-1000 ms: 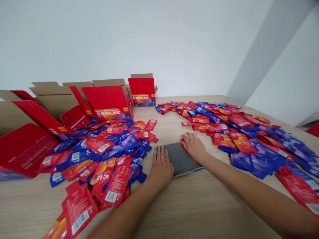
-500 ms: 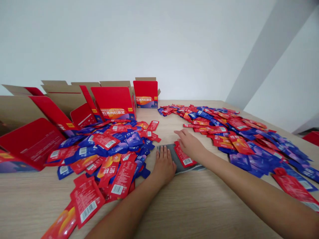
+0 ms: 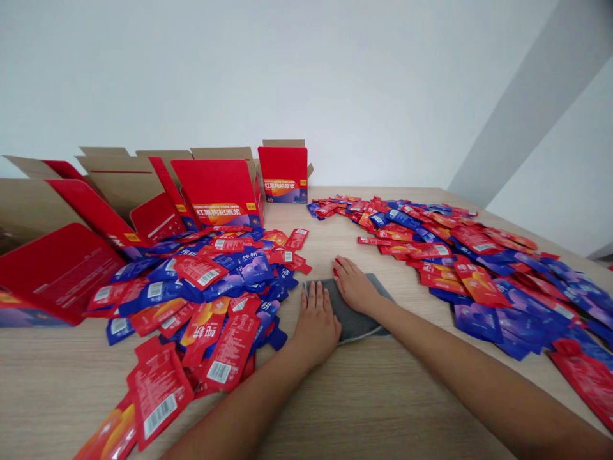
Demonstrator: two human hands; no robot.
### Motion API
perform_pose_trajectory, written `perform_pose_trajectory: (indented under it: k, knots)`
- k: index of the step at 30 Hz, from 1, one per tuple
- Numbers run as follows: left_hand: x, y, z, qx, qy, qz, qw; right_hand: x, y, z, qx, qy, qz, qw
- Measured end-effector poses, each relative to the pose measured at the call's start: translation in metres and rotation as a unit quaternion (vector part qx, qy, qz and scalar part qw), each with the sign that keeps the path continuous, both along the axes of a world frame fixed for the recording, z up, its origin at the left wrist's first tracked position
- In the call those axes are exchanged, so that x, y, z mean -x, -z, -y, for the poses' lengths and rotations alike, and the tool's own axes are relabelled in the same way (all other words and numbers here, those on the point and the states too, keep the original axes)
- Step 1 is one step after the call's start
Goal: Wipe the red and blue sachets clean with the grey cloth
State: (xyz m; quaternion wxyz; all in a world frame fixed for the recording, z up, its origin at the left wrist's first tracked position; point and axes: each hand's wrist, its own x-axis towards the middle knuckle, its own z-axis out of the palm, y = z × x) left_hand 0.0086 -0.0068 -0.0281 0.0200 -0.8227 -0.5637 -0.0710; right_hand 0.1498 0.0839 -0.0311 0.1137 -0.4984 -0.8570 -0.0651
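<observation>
A folded grey cloth [image 3: 364,326] lies on the table in front of me. My left hand [image 3: 318,322] rests flat on its left edge, fingers stretched out, holding nothing. Over the upper middle of the cloth lies my right hand [image 3: 355,287], palm down with its fingers extended. Under its fingertips shows a small part of a red pouch [image 3: 339,262]; the hand covers the rest. Left of my hands is a heap of red and blue pouches [image 3: 234,268]. To the right spreads another long pile of such pouches [image 3: 440,249].
Several open red cartons stand along the left and back, among them a wide carton [image 3: 213,185] behind the left heap and a smaller carton [image 3: 283,174] at the back. The wooden table [image 3: 335,409] meets a white wall [image 3: 364,83] behind.
My right hand has moved left and now covers the red pouch that lay visible on the cloth. My left hand stays on the cloth. The view has shifted slightly.
</observation>
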Motion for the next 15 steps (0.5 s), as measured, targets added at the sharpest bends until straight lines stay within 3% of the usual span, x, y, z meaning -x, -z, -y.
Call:
perform_pose_trajectory:
  k: [5,8,15]
  knots:
    - [0.0,-0.004,0.001,0.009,-0.001,-0.007,1.0,0.002,-0.013,-0.018,-0.01,0.074,0.006,0.997]
    - [0.001,-0.004,0.0,0.009,0.001,-0.011,1.0,0.0,-0.021,-0.017,-0.033,0.082,0.0,0.996]
    - [0.0,-0.003,0.0,-0.002,0.003,-0.009,1.0,-0.01,-0.059,0.026,-0.043,0.073,0.032,0.996]
